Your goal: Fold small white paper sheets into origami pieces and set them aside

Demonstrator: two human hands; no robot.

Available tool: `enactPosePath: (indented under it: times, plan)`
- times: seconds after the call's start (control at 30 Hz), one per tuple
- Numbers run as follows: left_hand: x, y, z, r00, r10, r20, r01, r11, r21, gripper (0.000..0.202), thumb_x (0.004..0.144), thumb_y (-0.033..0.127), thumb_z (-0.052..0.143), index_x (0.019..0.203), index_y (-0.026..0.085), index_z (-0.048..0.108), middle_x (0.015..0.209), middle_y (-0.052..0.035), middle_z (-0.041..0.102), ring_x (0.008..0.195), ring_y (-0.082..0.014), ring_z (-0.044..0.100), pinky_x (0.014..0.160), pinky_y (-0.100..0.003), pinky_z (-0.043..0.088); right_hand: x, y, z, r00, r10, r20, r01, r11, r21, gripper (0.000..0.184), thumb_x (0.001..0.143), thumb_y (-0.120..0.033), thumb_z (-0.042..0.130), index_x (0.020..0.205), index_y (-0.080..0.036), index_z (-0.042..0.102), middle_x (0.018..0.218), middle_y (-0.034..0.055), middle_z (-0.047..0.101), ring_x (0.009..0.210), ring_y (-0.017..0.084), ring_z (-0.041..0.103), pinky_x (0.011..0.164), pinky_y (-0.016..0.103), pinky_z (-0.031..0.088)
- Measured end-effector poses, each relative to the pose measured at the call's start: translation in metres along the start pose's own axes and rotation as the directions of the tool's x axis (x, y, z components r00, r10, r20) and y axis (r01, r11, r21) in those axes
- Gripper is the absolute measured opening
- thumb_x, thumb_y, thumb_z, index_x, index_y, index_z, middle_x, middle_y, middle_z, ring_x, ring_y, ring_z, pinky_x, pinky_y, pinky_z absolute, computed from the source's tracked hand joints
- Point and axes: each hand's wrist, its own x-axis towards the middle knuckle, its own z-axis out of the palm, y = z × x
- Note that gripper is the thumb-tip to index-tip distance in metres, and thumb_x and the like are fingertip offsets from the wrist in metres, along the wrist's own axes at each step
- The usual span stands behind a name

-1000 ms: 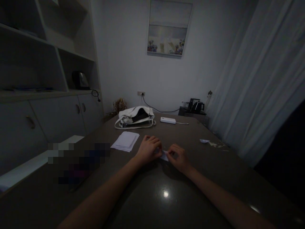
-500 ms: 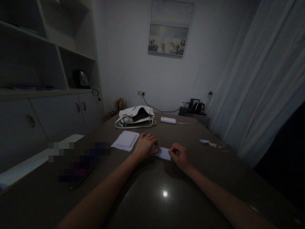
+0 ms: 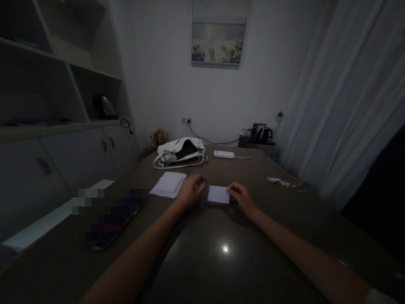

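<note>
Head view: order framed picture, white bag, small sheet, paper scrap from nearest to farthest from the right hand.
1. Small sheet: touching, left.
2. Paper scrap: right.
3. White bag: beyond, left.
4. Framed picture: back wall.

White handbag (image 3: 171, 147): inside too dark to read.
Framed painting (image 3: 218, 42): above and right of the handbag, top cut off.
Phone (image 3: 117, 221): nearer than the handbag, leftward; probably a phone, mosaic blocks mask most of it.
Paper stack (image 3: 168, 183): in front of the handbag, right edge partly behind the left hand (image 3: 190, 188).
Paper slip (image 3: 218, 194): nearer than the handbag, rightward; one corner behind the right hand (image 3: 241, 196).
Pale flecks (image 3: 285, 183): right of the handbag, too small to identify.
</note>
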Motion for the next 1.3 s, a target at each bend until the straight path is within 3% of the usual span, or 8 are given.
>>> enactPosePath:
  times: [0.2,0.4,0.57,0.77,1.0,1.17,1.3]
  plan:
    - [-0.006,0.009,0.010,0.985,0.083,0.152,-0.064,0.990,-0.129,0.037,0.082,0.040,0.051,0.114,0.019,0.054,0.092,-0.0034,0.063,0.081,-0.0168,0.058,0.076,-0.028,0.042,0.001,0.003,0.001,0.996,0.085,-0.020,-0.084,0.995,0.063,0.023,0.069,-0.040,0.057,0.066,-0.018,0.052,0.053,-0.0044,0.047,0.043,0.008,0.040,0.040,0.019,0.030]
    - [-0.007,0.012,0.014,0.960,0.120,0.253,-0.118,0.993,-0.023,0.061,0.070,0.046,0.064,0.121,0.019,0.046,0.099,-0.0053,0.062,0.084,-0.0208,0.058,0.079,-0.033,0.040,0.003,0.007,0.001,0.992,0.115,-0.053,-0.108,0.987,0.120,0.025,0.068,-0.042,0.059,0.070,-0.018,0.050,0.051,-0.0052,0.048,0.041,0.007,0.040,0.038,0.018,0.029]
    - [-0.007,0.012,0.014,0.958,0.105,0.266,-0.126,0.990,0.064,0.050,0.074,0.038,0.061,0.119,0.022,0.046,0.101,-0.0052,0.061,0.086,-0.0212,0.058,0.080,-0.034,0.038,0.004,0.012,0.000,0.991,0.119,-0.069,-0.109,0.985,0.130,0.025,0.068,-0.041,0.059,0.071,-0.018,0.051,0.053,-0.0048,0.049,0.042,0.008,0.041,0.039,0.019,0.031]
    - [-0.008,0.019,0.012,0.940,0.173,0.294,-0.198,0.978,0.060,0.044,0.075,0.024,0.059,0.118,0.022,0.047,0.106,-0.0052,0.062,0.088,-0.0195,0.058,0.080,-0.033,0.035,0.005,0.018,-0.003,0.983,0.115,-0.140,-0.100,0.989,0.114,0.025,0.068,-0.041,0.059,0.076,-0.018,0.054,0.065,-0.0004,0.055,0.051,0.011,0.049,0.041,0.019,0.034]
    - [-0.006,0.026,0.013,0.929,0.255,0.270,-0.282,0.957,0.069,0.019,0.082,0.019,0.054,0.100,0.021,0.061,0.097,-0.0042,0.065,0.089,-0.0187,0.057,0.079,-0.032,0.033,0.006,0.019,-0.003,0.991,0.057,-0.124,-0.046,0.995,0.088,0.023,0.069,-0.037,0.061,0.079,-0.016,0.059,0.073,0.0034,0.062,0.064,0.015,0.056,0.057,0.025,0.042]
    - [-0.005,0.029,0.017,0.941,0.244,0.234,-0.213,0.966,-0.150,0.015,0.084,0.022,0.052,0.090,0.019,0.066,0.084,-0.0038,0.066,0.083,-0.0168,0.058,0.076,-0.027,0.037,0.007,0.018,-0.001,0.997,-0.012,-0.075,0.016,0.998,0.055,0.021,0.069,-0.035,0.063,0.077,-0.016,0.062,0.073,0.0040,0.064,0.068,0.015,0.059,0.066,0.028,0.044]
    - [-0.005,0.030,0.019,0.974,0.139,0.181,-0.072,0.940,-0.335,0.022,0.084,0.031,0.052,0.078,0.015,0.066,0.077,-0.0041,0.062,0.075,-0.0156,0.057,0.070,-0.024,0.042,0.007,0.017,0.001,1.000,-0.021,-0.019,0.023,0.997,0.071,0.021,0.067,-0.035,0.066,0.074,-0.016,0.062,0.071,0.0035,0.065,0.066,0.015,0.060,0.065,0.028,0.045]
